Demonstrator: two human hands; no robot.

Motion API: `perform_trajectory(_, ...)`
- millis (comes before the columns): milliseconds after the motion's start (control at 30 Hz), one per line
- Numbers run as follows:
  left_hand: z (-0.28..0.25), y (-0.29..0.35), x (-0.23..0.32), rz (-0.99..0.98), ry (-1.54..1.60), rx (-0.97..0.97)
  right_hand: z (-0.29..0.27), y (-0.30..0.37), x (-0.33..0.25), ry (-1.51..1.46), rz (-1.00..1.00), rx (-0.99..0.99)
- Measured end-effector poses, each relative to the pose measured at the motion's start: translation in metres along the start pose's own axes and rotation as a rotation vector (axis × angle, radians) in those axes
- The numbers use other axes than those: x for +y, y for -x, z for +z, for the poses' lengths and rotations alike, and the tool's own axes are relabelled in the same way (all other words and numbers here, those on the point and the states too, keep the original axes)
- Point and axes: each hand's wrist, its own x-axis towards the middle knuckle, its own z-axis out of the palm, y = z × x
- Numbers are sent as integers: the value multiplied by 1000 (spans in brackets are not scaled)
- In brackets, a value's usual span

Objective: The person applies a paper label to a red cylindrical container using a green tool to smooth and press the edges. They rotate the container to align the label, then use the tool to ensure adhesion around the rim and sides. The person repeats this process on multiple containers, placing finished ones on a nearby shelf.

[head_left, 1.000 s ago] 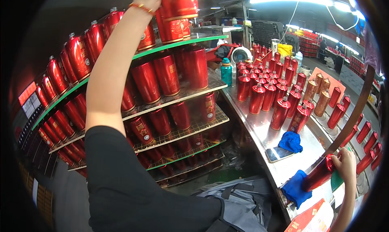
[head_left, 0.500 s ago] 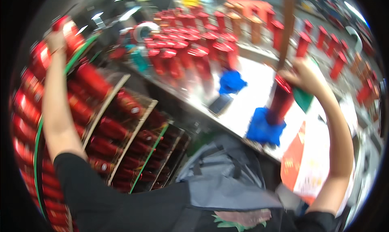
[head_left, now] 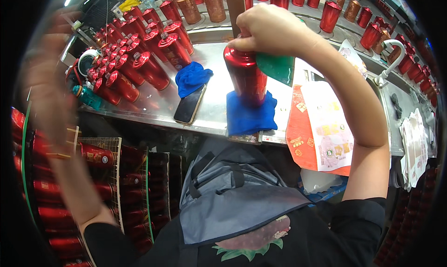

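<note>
"What does the right hand (head_left: 272, 29) have?"

"Its fingers (head_left: 242, 44) are curled firmly about the neck of a glossy red bottle (head_left: 246, 73). The bottle extends down below them, tilted slightly, its lower end at a blue cloth (head_left: 251, 120) on the counter (head_left: 212, 57)."

"And the green sheet (head_left: 279, 69)?"

"Just right of the bottle, under the palm. Whether the fingers pinch it cannot be told."

"The left hand (head_left: 51, 66)?"

"Well to the left of the right fingers, raised and smeared by blur. One cannot tell whether its fingers are spread or clenched, or on anything. Shelves (head_left: 118, 164) of red bottles are lower down."

"Anything in the way?"

"A brown upright bar (head_left: 236, 10) rises just beyond the right fingers, hiding what lies behind it. To their left, a crumpled blue rag (head_left: 193, 78) touches a smartphone (head_left: 189, 106), with clustered capped bottles (head_left: 151, 73) farther left. To their right lie printed sheets (head_left: 328, 132)."
</note>
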Motion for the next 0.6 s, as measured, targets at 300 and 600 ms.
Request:
perform_trajectory(300,214,158,-16,-793,713,-388,64,-23,21,-596,219,-227)
perform_trajectory(600,231,179,-51,-1236,815,-399,133,43,26,-986,567,-474)
